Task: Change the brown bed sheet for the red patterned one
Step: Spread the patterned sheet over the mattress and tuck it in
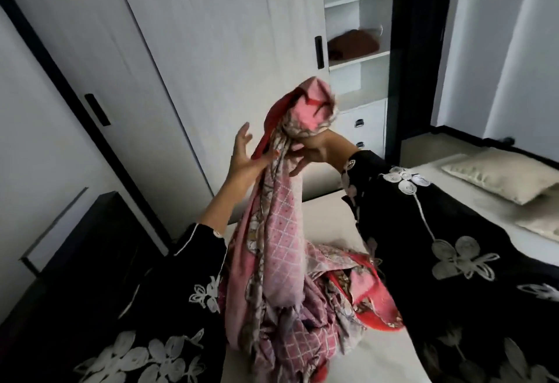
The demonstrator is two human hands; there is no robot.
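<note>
The red patterned sheet hangs in a bunched column in front of me, its lower folds piled on the bare cream mattress. My right hand is raised and shut on the sheet's top bundle. My left hand is beside the hanging cloth with fingers spread, its thumb touching the red edge. A folded brown sheet lies on a shelf of the open wardrobe.
White wardrobe doors with black handles stand ahead, with open shelves and drawers to their right. Two cream pillows lie at the right on the mattress. A dark headboard or bed frame is at the left.
</note>
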